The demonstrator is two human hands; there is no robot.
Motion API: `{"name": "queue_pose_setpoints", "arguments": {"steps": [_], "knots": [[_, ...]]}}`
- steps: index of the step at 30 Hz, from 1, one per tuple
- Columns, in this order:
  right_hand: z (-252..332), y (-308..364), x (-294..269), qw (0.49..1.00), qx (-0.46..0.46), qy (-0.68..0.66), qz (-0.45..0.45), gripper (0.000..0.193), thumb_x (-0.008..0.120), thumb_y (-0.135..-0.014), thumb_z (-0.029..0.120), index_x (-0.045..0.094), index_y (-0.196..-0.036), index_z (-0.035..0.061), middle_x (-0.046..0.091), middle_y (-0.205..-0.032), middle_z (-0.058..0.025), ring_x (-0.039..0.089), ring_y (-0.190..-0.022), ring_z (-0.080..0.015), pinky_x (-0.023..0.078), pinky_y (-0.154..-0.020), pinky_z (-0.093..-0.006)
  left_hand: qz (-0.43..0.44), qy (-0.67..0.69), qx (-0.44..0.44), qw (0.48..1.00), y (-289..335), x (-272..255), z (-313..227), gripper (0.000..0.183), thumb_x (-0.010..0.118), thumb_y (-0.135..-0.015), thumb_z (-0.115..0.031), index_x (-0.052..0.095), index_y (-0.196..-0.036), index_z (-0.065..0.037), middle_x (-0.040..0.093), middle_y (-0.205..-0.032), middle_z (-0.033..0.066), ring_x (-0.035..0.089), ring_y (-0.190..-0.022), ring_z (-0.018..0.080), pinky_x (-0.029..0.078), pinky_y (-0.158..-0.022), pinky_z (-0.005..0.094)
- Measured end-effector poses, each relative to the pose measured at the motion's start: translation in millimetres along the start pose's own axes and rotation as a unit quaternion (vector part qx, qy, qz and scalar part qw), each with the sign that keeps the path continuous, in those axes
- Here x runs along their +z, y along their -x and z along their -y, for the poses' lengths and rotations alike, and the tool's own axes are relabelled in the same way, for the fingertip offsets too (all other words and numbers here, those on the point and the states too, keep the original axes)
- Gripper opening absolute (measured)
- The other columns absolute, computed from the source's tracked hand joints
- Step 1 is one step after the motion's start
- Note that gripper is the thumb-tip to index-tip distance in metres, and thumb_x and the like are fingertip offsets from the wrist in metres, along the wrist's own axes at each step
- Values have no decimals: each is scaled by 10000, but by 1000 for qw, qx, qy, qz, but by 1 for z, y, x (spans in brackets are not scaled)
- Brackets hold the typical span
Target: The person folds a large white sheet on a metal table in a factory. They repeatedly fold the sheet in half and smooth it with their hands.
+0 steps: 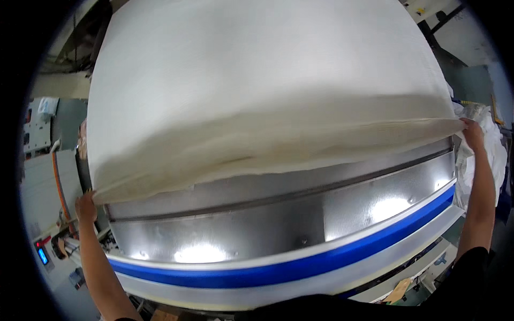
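A broad white fabric sheet (273, 64) spreads ahead of the person, running away from the body and out past the top of the view, so its full length cannot be judged. Its loose near edge, creased and shaded, has its long axis crosswise, from left to right, with the right end higher in view than the left. That edge sags slightly beyond a shiny metal panel (278, 224); whether it touches the metal cannot be told. Nearer the body, a blue strip (289, 272) curves along the panel. Both arms reach forward and are spread wide, the right one extending farther up the view. The left hand (86, 207) is closed at the sheet's near left corner, fingers curled over the cloth. The right hand (473, 135) pinches the near right corner, beside a heap of crumpled white sheeting (495, 152).
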State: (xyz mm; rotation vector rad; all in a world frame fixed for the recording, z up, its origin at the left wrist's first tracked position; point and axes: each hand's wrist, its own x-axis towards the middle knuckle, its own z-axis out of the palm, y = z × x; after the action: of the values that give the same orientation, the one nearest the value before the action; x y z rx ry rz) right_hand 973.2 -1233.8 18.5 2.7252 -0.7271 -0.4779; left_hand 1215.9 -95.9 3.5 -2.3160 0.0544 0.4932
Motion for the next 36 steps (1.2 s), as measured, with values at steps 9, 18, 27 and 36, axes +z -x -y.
{"name": "queue_pose_setpoints", "arguments": {"steps": [9,18,27,36], "knots": [[-126,113,19,988,-129,87,4,396,546,-759,26,574,-1151,74,628,-1047,-172,570,-993,-370,436,-888,-426,104,92,52,989,100,1,33,325,534,-782,-66,645,-1076,-149,664,-1029,103,602,-988,302,398,-952,463],[-73,231,79,929,-183,202,251,289,612,-709,106,667,-993,113,663,-923,-109,622,-890,-301,487,-823,-419,358,-144,221,895,218,107,-27,329,588,-754,-128,667,-1071,-169,634,-1144,73,582,-1101,243,326,-1039,491],[-73,254,114,932,-176,202,246,164,545,-780,158,681,-804,69,640,-825,-152,601,-850,-344,476,-794,-457,377,-115,178,902,230,138,-63,255,565,-830,-239,694,-1021,-129,645,-1126,84,586,-1091,269,440,-908,430],[-113,274,172,943,-42,115,308,153,528,-796,134,587,-871,15,598,-911,-211,560,-921,-407,445,-858,-460,206,-7,-134,969,198,103,-27,268,471,-886,-199,657,-1055,-106,668,-1041,116,634,-987,292,486,-801,411]]}}
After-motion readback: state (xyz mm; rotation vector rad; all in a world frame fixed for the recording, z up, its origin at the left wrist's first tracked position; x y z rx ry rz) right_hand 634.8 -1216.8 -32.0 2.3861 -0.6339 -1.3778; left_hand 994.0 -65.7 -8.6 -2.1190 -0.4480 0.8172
